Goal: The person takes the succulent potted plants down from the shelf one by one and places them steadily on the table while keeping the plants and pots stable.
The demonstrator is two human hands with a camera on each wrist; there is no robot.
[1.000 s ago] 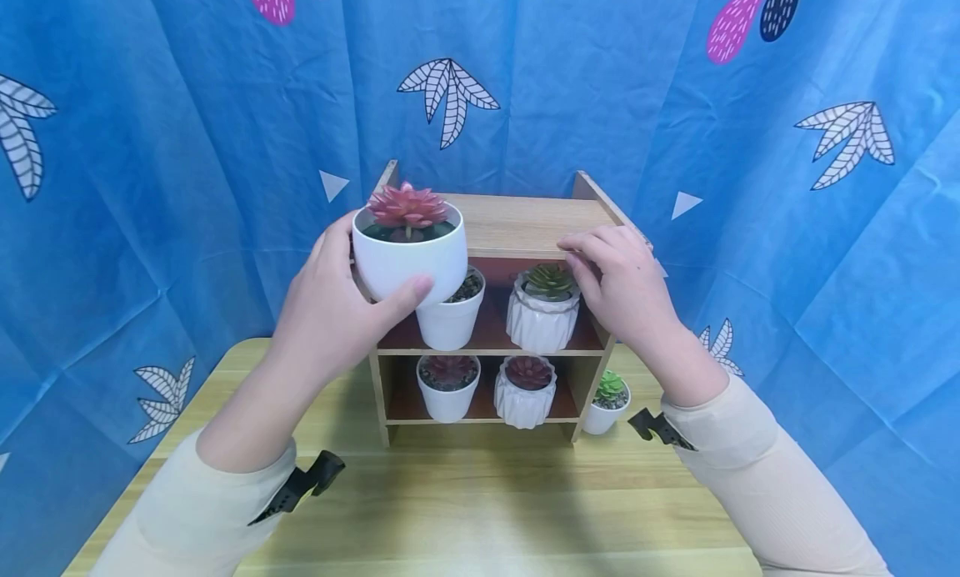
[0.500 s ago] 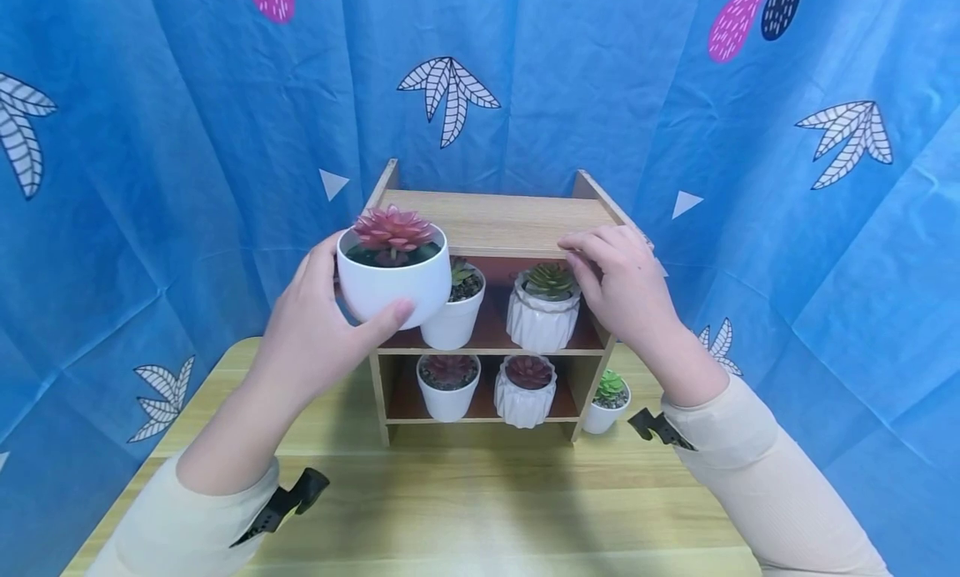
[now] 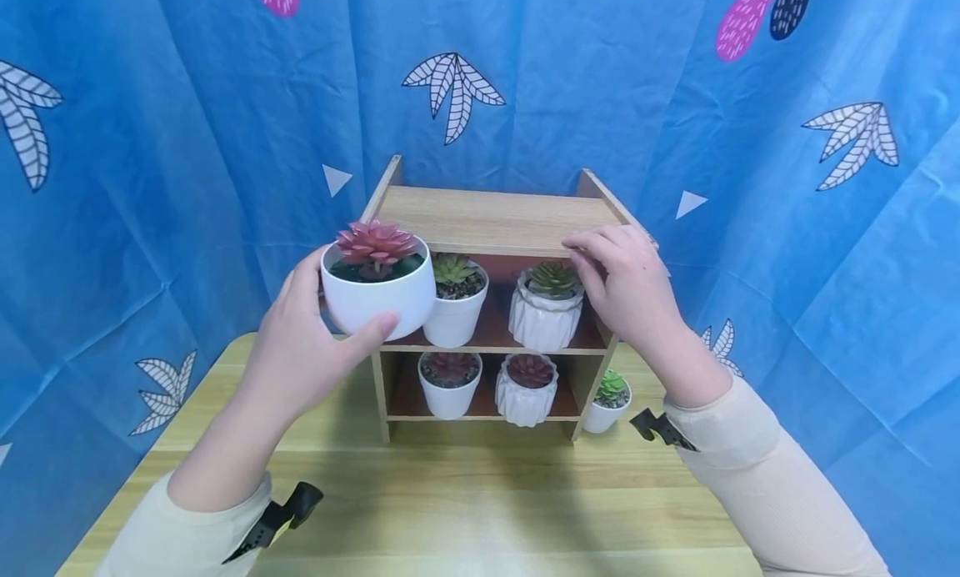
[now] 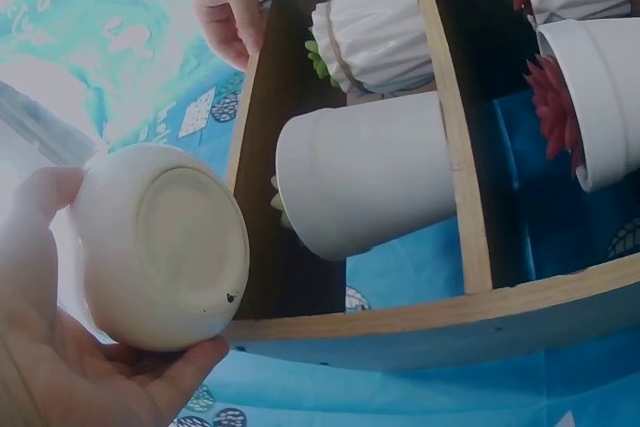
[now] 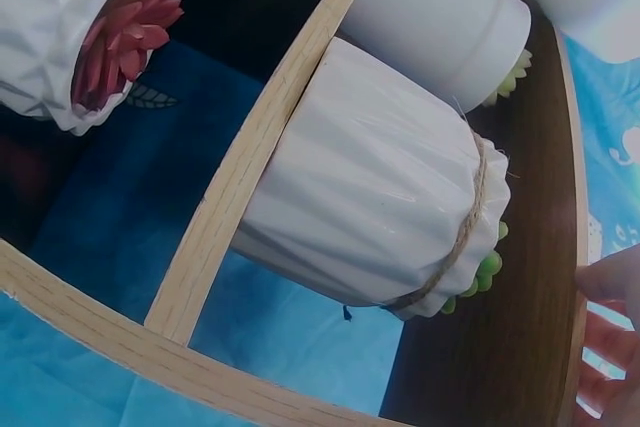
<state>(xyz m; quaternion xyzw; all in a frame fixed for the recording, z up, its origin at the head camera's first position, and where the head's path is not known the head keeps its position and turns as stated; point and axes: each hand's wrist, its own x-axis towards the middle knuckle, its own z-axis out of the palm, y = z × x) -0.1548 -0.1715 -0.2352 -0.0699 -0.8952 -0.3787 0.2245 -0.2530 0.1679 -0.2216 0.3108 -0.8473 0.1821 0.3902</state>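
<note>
Centre left, I see the left hand (image 3: 298,339), fingers (image 3: 306,277) curled round the white pot (image 3: 378,304); the right hand (image 3: 628,283) pinches the shelf (image 3: 487,217).

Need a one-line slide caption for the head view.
Left hand holds a round white pot with a pink succulent; right hand touches the top board of a wooden shelf bearing four potted succulents.

Free room above top board (image 3: 487,217)
</note>
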